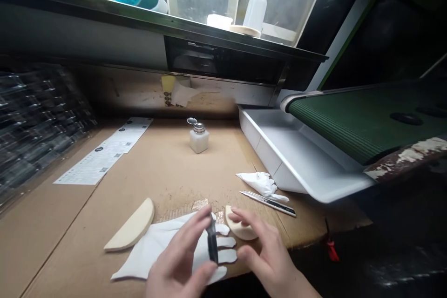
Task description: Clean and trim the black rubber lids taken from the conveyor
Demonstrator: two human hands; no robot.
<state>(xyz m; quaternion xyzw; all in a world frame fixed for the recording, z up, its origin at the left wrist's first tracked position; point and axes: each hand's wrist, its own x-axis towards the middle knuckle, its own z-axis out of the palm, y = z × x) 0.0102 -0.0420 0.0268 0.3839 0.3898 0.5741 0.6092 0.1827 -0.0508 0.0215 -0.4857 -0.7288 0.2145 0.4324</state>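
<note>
Left hand (178, 258) pinches a thin black strip (212, 242) above a white glove (153, 251); right hand (265, 251), fingers spread, touches a cream crescent-shaped pad (239, 226) on the counter (84, 242).

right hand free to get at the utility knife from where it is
Likely yes: the right hand is just short of the utility knife, with only the cream crescent pad at its fingertips and nothing seeming to lie across the way.
</note>
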